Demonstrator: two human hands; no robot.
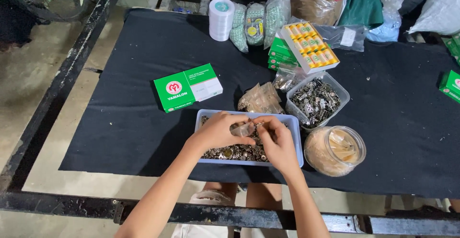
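Both hands work over a pale blue tray [295, 137] of small metal fasteners [235, 152]. The left hand [218, 131] and right hand [278, 142] together pinch a small clear bag [243, 129].

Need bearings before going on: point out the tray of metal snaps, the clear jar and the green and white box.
tray of metal snaps [296, 139], head view, on its bare right rim.
clear jar [335, 150], head view, on its side wall.
green and white box [188, 87], head view, on its top face.

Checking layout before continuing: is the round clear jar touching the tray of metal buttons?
Apart. The head view shows dark cloth between the jar and the tray.
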